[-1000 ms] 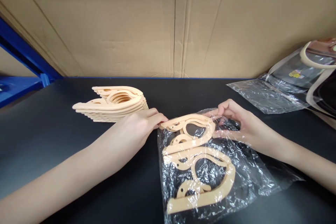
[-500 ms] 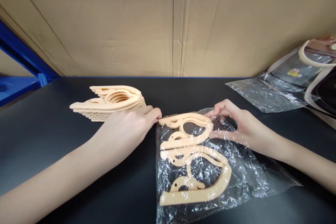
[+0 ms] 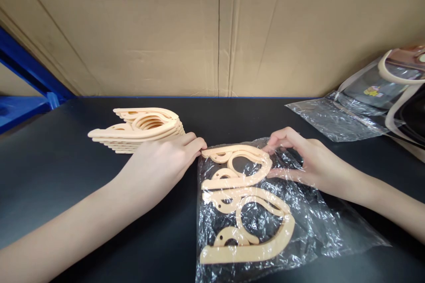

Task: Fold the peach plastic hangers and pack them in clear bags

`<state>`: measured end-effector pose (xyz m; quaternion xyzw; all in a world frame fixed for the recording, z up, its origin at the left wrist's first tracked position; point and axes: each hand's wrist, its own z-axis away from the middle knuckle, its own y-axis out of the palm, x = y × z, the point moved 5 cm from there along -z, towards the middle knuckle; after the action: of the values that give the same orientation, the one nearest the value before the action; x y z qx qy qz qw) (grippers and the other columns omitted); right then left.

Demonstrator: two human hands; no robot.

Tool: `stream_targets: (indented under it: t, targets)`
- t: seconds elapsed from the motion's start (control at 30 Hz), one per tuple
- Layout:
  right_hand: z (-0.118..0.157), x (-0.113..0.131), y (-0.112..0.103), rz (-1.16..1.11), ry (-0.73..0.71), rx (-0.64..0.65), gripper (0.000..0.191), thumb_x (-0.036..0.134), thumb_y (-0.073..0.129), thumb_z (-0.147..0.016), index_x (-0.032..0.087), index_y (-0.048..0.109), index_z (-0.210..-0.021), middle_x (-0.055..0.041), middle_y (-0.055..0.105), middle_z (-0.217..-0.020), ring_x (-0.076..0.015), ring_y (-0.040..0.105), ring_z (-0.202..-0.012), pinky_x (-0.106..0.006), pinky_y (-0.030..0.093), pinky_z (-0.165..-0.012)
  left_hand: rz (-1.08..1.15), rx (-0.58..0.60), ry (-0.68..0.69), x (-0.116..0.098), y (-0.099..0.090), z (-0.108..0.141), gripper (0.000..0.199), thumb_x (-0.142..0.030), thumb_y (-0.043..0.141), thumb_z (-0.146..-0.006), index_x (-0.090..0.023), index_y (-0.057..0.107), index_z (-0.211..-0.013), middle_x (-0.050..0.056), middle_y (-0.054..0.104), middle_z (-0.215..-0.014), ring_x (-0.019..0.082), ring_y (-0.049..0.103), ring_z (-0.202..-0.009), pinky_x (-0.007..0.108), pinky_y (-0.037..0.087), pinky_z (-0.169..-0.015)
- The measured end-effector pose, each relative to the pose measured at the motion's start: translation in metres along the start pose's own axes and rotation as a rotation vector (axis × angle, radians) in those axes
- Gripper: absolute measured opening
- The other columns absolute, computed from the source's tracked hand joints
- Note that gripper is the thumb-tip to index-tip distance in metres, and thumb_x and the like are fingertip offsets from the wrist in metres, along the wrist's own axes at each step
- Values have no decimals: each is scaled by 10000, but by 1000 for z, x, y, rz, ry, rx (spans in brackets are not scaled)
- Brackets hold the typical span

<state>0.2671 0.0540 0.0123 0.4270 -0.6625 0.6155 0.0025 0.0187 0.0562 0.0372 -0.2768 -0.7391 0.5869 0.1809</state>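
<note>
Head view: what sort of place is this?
Probably a stockroom or workroom: a black work surface backed by cardboard, a blue rack-like frame at left, and a stack of matching beige pieces.

Tan cardboard with a vertical seam stood behind a black tabletop, a blue frame slanted down at the left, and light left a pale sheen on the tabletop's near left.

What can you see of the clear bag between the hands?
The bag looks plastic, clear, crinkled and shiny. It lies flattened on the black table, one corner pointing right. Two tan hangers show at its left side, the nearer apparently inside. The right hand touches its far part; the left hand seems to touch its far left corner.
</note>
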Motion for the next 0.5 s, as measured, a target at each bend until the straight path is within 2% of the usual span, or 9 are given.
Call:
stream_targets:
  t: [0.07,0.13,0.23,0.3,0.33,0.4,0.43,0.5]
  targets:
    - [1,0,0,30,-7,-1,458,534,686,-824,267,468,-1126,-56,722,-1057,-258,685,-980,-425,526,-846,-154,-4,50,-3,-1,1,332,-201,355,-986,-182,685,-1015,88,703,-980,244,667,-820,322,493,-634]
    - [2,1,-1,72,-11,9,464,509,670,-846,271,460,-1185,-55,722,-1068,-254,683,-979,-424,524,-847,-245,-67,120,-9,-7,2,351,-191,326,-990,-170,673,-1046,87,697,-1039,240,670,-833,329,507,-636]
    - [4,1,-5,182,-17,-1,428,418,625,-894,277,456,-1261,-33,729,-1014,-239,682,-930,-408,527,-815,-228,-205,183,-13,-29,1,323,-239,349,-1004,-193,666,-1050,49,677,-1092,200,652,-905,306,516,-731]
    - [4,2,-10,274,-16,-24,399,351,577,-919,285,455,-1292,-15,733,-969,-232,681,-898,-395,528,-784,-168,-242,175,-5,-46,-1,294,-318,399,-998,-212,662,-1077,30,639,-1166,185,608,-1016,299,490,-856]
    - [5,1,-12,316,-11,-28,393,332,553,-926,290,455,-1304,-8,735,-956,-231,682,-889,-388,528,-768,-139,-216,152,4,-52,-2,313,-374,421,-988,-214,646,-1136,25,602,-1235,190,574,-1081,324,462,-936]
    - [5,-1,-18,377,14,-34,396,325,524,-928,303,455,-1317,8,738,-931,-228,685,-860,-370,526,-724,-105,-174,148,25,-64,0,481,-546,426,-939,-233,586,-1268,-2,522,-1357,234,495,-1222,440,369,-1072]
    - [5,-2,-21,398,31,-40,397,333,518,-926,310,456,-1318,16,739,-921,-225,688,-841,-362,524,-701,-90,-138,92,41,-67,3,601,-647,425,-893,-256,537,-1334,-13,460,-1433,284,437,-1299,510,332,-1092]
    - [5,-3,-26,424,55,-63,395,350,518,-920,320,463,-1310,28,738,-905,-222,692,-808,-352,521,-666,-68,1,-104,81,-67,11,873,-816,460,-755,-280,419,-1443,14,342,-1551,392,303,-1403,638,256,-1090]
